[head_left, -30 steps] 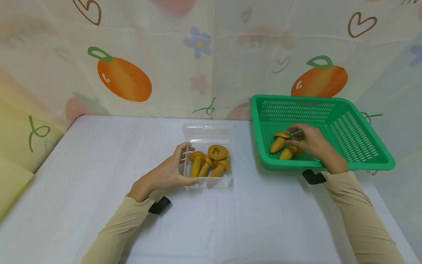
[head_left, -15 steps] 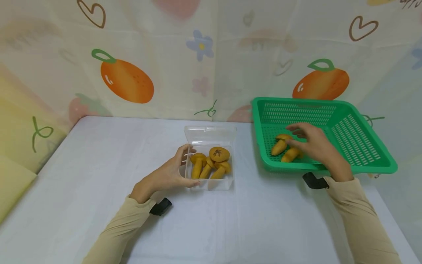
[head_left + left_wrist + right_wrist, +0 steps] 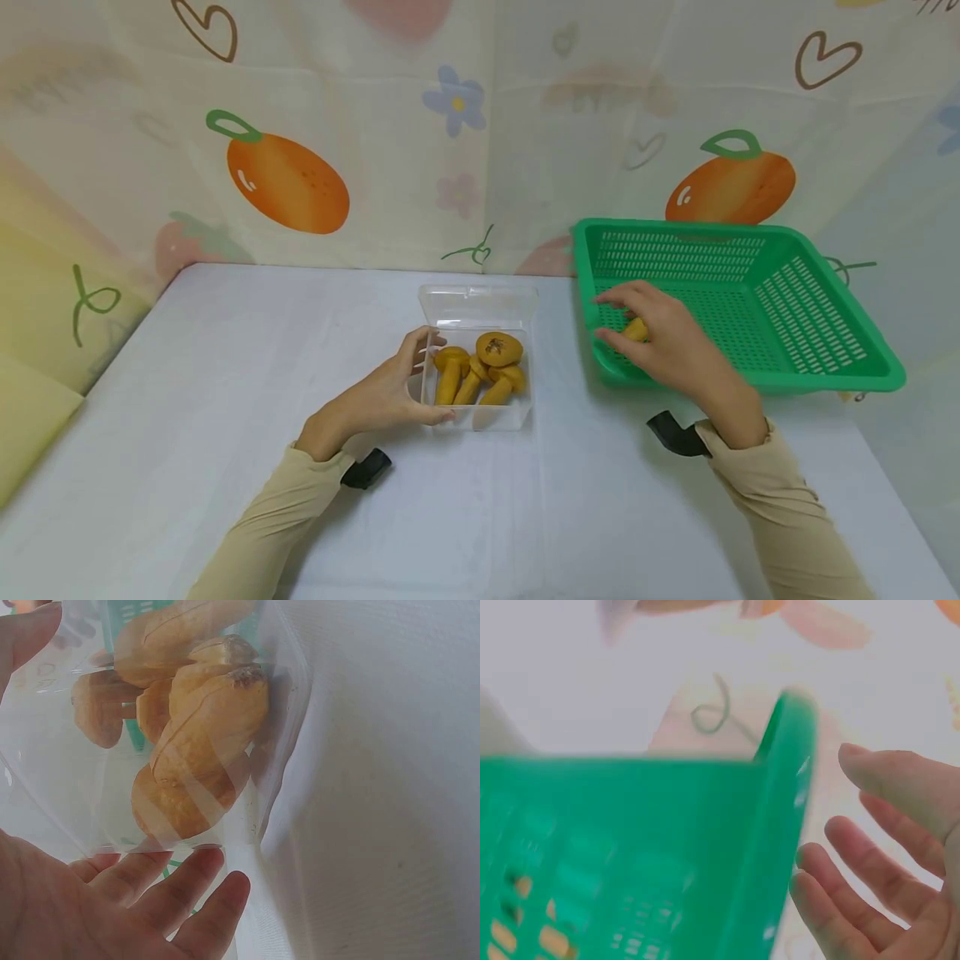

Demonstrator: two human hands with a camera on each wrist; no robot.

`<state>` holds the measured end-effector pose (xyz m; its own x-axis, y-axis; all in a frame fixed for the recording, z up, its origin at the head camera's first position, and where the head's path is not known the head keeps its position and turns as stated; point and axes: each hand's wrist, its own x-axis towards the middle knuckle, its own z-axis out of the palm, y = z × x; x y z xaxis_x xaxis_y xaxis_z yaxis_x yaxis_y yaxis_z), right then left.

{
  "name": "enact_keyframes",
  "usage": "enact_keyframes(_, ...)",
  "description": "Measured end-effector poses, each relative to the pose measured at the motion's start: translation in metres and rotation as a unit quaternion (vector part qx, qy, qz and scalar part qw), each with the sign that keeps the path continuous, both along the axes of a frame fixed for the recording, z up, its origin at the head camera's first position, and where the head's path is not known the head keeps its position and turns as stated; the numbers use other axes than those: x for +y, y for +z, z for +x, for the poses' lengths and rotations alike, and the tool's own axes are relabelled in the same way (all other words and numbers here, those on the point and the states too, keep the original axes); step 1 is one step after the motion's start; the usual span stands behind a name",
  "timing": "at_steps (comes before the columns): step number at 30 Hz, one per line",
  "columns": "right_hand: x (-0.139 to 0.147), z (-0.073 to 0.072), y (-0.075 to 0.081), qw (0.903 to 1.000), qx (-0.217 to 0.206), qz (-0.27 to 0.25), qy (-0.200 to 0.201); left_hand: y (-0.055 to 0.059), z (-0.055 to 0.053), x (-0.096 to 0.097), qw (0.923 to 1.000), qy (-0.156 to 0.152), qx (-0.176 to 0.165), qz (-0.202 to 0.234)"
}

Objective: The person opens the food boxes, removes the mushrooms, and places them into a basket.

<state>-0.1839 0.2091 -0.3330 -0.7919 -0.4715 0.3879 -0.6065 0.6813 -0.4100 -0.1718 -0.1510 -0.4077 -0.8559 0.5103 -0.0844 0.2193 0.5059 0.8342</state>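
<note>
My left hand [image 3: 378, 400] holds the left side of a clear plastic box [image 3: 513, 418], thumb at the front and fingers behind. Inside the box lie several yellow-brown mushrooms [image 3: 450, 375], pressed close to the clear wall in the left wrist view. The right hand [image 3: 667, 342] is over the left part of a green basket [image 3: 862, 350], its thumb and fingers apart with nothing between them. Part of a mushroom [image 3: 636, 330] shows past this hand; the rest is hidden. In the right wrist view, the fingers [image 3: 885, 866] are beside the basket's rim.
The box's clear lid [image 3: 480, 307] stands raised at its back. A white cloth [image 3: 480, 517] covers the table. Behind it hangs a printed curtain [image 3: 525, 167] with oranges and hearts, close to the basket's back rim.
My right hand has moved left and toward me from the basket's middle, now over its left rim, covering most of the mushrooms there. The left hand and box have stayed in place.
</note>
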Motion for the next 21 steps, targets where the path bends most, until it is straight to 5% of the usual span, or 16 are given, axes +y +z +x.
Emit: enact_keyframes(21, -0.057, 0.006, -0.016, 0.9950, 0.026, -0.027, 0.093, -0.002, -0.001, 0.000, 1.0000, -0.003, 0.005, 0.004)
